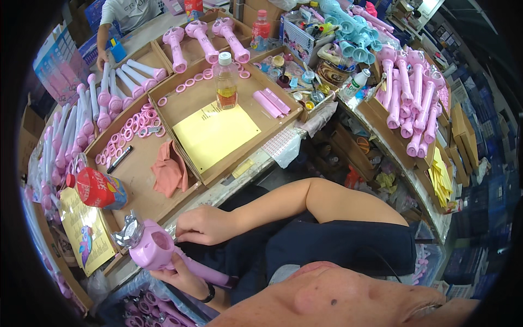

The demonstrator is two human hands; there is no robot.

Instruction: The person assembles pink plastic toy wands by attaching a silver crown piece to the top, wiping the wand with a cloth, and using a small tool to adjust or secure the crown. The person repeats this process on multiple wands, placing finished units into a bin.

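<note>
My left hand (182, 275), with a dark band at the wrist, is wrapped under a pink plastic toy wand (150, 248). The wand's rounded head has an oval opening, and a shiny silver piece (129, 231) sits at its far left end. Its handle runs down to the right, past my wrist. Close beside the wand's head, my right hand (204, 224) is closed with the fingers curled in a pinch. A small metallic bit shows at its fingertips, too small to name.
A wooden tray holds pink rings (136, 125), a black marker (120, 159) and an orange cloth (169, 170). Beside it lie a yellow sheet (215, 136) and a bottle (226, 82). A red jar (101, 188) stands left. Pink wands (414, 92) are piled right. Another person (128, 16) sits opposite.
</note>
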